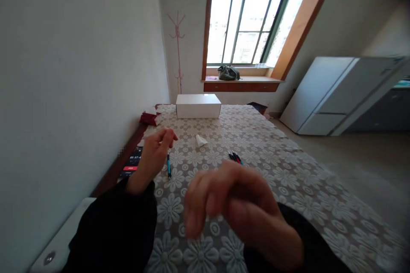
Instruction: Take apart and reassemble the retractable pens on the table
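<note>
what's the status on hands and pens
Left hand curled, blue pen beside it. Right hand raised, blurred, grip unclear. Pen cluster partly hidden behind right hand. White tissue on the patterned cloth beyond.

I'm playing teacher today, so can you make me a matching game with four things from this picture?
1. phone
2. box
3. bunch of pens
4. single pen

A. mostly dark, just beyond the right hand
B. showing numbers
C. mostly blue, near the left hand
D. white, at the tablecloth's far end

Pairs: 1-B; 2-D; 3-A; 4-C
</note>
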The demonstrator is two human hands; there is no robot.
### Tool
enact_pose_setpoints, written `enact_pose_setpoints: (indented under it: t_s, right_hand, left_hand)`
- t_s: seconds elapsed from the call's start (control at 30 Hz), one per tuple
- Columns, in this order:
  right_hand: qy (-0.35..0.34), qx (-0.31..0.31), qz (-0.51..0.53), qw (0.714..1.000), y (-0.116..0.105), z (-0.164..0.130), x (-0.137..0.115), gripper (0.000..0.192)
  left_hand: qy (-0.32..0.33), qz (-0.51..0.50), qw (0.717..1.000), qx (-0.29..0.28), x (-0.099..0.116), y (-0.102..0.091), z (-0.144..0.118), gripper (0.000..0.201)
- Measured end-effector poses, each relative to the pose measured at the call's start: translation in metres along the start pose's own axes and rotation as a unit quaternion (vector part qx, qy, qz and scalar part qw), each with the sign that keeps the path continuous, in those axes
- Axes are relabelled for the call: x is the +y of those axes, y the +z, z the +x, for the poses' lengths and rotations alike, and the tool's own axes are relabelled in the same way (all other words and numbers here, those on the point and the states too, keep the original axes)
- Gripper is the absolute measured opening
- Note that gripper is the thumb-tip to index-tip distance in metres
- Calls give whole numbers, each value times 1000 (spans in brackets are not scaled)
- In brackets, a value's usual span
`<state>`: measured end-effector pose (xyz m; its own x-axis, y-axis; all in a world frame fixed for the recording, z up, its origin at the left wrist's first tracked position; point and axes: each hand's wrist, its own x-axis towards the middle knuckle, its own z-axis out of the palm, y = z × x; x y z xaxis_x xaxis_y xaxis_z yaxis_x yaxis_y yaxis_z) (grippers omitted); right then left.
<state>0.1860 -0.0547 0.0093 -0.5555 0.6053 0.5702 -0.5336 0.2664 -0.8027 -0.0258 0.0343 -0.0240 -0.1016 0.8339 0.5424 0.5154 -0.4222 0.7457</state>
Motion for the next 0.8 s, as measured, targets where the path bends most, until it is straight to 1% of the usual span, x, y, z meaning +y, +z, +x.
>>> enact_pose_setpoints:
  t_s: [0.03, 0.07, 0.1, 0.13, 0.17, 0.2, 0.23, 0.27, 0.3, 0.37, 0.4, 0.43, 0.5, 0.57, 0.6, 0.67, 0.7, 0.77, 0.8]
  right_hand:
    - [6, 24, -7, 1000, -10, 5, 6, 18]
    - [18, 46, -26, 998, -22, 7, 15, 14]
    - [41, 71, -54, 995, -35, 5, 27, 13]
    - [69, 95, -84, 990, -48, 0, 41, 15]
    - [96, 116, -111, 982, -61, -7, 55, 18]
    - [121, 133, -136, 974, -73, -15, 70, 21]
    - [142, 147, -156, 966, -84, -22, 85, 23]
    - [158, 154, -175, 960, -93, -29, 98, 26]
    - [168, 161, -191, 954, -102, -35, 110, 29]
    - [189, 156, -232, 942, -114, -44, 130, 32]
    - [198, 148, -253, 935, -119, -47, 137, 33]
    - [205, 142, -274, 929, -122, -49, 143, 33]
    - [219, 138, -304, 917, -126, -52, 152, 36]
    - [229, 140, -308, 913, -128, -55, 158, 40]
    - [229, 137, -303, 915, -128, -57, 161, 42]
    - [218, 128, -297, 921, -129, -61, 166, 47]
    - [210, 124, -294, 924, -130, -63, 168, 49]
    - [204, 127, -281, 929, -132, -67, 171, 50]
    - [210, 131, -274, 929, -135, -70, 171, 50]
  left_hand:
    - [-45, 107, 989, -88, -19, -2, -3, 43]
    - [-77, 206, 963, -157, -38, -2, -8, 41]
    - [-107, 285, 930, -207, -55, -1, -16, 38]
    - [-139, 353, 896, -232, -69, 1, -24, 36]
    - [-170, 406, 864, -246, -81, 5, -32, 38]
    - [-190, 442, 836, -265, -89, 9, -39, 41]
    - [-201, 466, 816, -276, -95, 14, -44, 42]
    - [-205, 481, 804, -284, -98, 18, -47, 42]
    - [-203, 488, 799, -289, -99, 21, -49, 39]
    - [-193, 493, 797, -291, -98, 26, -48, 34]
    - [-186, 485, 804, -290, -96, 28, -48, 32]
    - [-177, 464, 818, -290, -94, 31, -48, 31]
    - [-155, 374, 865, -296, -87, 41, -53, 31]
    - [-127, 228, 914, -310, -78, 58, -63, 32]
    - [-110, 158, 928, -319, -73, 67, -69, 32]
    - [-69, 62, 936, -340, -62, 84, -83, 31]
    - [-51, 46, 936, -344, -58, 91, -89, 31]
    - [-30, 63, 935, -348, -55, 98, -96, 30]
    - [-25, 84, 937, -338, -57, 99, -98, 31]
